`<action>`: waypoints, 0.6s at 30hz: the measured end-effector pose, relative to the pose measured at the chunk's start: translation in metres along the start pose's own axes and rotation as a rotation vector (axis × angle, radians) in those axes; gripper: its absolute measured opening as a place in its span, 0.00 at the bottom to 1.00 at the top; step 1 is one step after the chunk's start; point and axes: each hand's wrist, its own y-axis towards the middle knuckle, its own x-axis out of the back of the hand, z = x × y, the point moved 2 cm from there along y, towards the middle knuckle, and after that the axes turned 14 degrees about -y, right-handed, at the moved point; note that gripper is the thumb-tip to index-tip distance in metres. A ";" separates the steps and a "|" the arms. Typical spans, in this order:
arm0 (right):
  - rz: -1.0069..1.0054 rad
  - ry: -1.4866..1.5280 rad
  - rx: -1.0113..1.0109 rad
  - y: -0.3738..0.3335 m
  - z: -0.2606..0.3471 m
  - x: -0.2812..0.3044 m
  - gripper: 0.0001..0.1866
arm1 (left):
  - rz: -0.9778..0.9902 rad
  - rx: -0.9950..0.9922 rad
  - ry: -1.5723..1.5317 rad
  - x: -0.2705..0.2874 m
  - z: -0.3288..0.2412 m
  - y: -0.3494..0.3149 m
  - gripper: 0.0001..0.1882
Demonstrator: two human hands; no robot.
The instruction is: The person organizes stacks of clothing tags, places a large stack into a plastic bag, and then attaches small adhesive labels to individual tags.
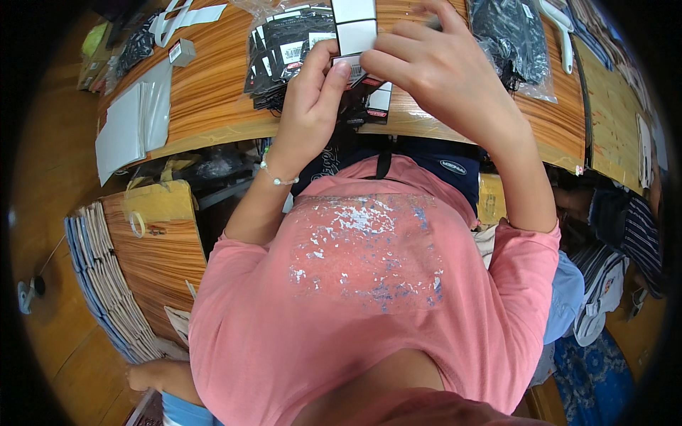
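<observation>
My left hand (314, 89) pinches a black hang tag (354, 72) with a white barcode sticker, its thumb lying over the sticker's left end. A strip of blank white labels (356, 32) with dark dividing lines runs up from the tag to the picture's top edge. My right hand (444, 71) has its fingertips closed at the tag's right edge; what they pinch is hidden. Below the hands, another black tag with a white label (379, 101) lies at the table's front edge. Left of them, a clear bag of black barcoded tags (288, 53) lies on the table.
The wood-grain table (213, 92) carries a bag of black items (506, 39), a white-handled tool (561, 32), a small grey box (182, 52) and white sheets in plastic (131, 124). Folded garments (106, 277) are stacked at left. Another person's arm (167, 376) shows at lower left.
</observation>
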 end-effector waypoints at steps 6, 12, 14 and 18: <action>-0.756 -0.065 -0.118 0.009 -0.008 -0.012 0.12 | -0.032 0.076 -0.232 0.006 -0.001 -0.003 0.18; -0.506 1.464 -0.900 -0.027 0.057 -0.059 0.32 | -0.168 -0.067 -0.403 -0.001 0.007 -0.012 0.25; -0.662 1.613 -0.904 -0.019 0.064 -0.058 0.31 | -0.181 -0.078 -0.328 -0.005 0.007 -0.016 0.24; -0.689 1.732 -0.951 -0.017 0.056 -0.060 0.30 | -0.070 0.124 -0.318 -0.006 0.015 -0.025 0.16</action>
